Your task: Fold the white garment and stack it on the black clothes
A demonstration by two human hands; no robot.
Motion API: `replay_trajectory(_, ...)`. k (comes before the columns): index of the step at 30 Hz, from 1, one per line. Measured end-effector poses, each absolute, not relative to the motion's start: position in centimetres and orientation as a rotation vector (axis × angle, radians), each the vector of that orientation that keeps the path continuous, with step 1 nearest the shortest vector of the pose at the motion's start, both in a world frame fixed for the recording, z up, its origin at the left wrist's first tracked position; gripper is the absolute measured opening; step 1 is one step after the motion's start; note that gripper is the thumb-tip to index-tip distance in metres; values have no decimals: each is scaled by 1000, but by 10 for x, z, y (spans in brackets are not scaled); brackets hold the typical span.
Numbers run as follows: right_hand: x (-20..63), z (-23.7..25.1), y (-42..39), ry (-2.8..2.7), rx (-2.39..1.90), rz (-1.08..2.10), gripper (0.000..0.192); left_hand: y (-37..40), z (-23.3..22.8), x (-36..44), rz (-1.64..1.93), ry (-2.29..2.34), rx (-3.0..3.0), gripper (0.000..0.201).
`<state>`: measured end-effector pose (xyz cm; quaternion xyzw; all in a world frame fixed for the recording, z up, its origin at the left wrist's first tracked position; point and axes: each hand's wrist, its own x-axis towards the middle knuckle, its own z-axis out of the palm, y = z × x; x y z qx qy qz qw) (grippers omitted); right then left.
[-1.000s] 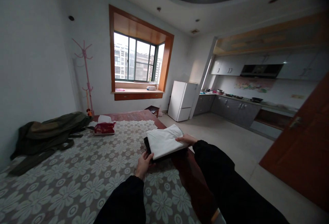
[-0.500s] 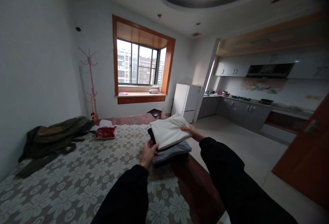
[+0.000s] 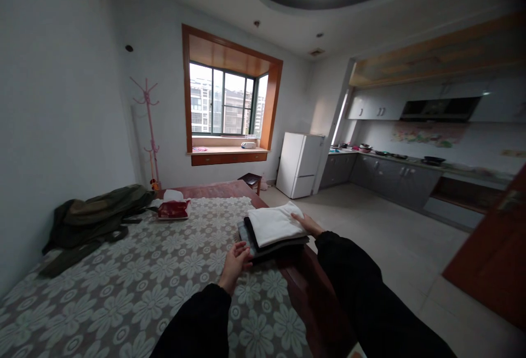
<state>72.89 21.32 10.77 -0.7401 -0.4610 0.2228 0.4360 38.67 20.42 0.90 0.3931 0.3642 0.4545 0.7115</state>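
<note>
A white folded garment (image 3: 276, 223) lies on top of a stack, with a black folded garment (image 3: 250, 231) directly beneath it. A grey folded garment (image 3: 243, 232) shows at the stack's left side, above more dark cloth. My right hand (image 3: 308, 224) grips the white garment's right edge, thumb or fingers on top and the rest hidden below. At the near left corner of the stack, my left hand (image 3: 235, 265) is open with fingers loosely bent. Its fingertips are beside the grey garment; whether they touch it I cannot tell.
The stack sits near the right edge of a table with a flowered cloth (image 3: 181, 270). A dark green backpack (image 3: 102, 213) and a red tissue pack (image 3: 173, 209) lie on the left. Beyond stand a stool (image 3: 250, 178), a white fridge (image 3: 299, 163) and a pink coat rack (image 3: 150, 122).
The white garment and the black one under it have come down onto the stack. My left hand has let go and moved slightly down. My right hand has lowered with the white garment.
</note>
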Motion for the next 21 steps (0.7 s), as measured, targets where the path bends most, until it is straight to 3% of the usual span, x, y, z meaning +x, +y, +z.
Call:
replay_trajectory(11, 695, 149, 221, -1108, -1741, 550, 49, 161, -22, 333, 1082, 761, 872, 70)
replay_trajectory(21, 628, 220, 274, -1248, -1421, 639, 39, 170, -27, 336, 1079, 740, 848, 73)
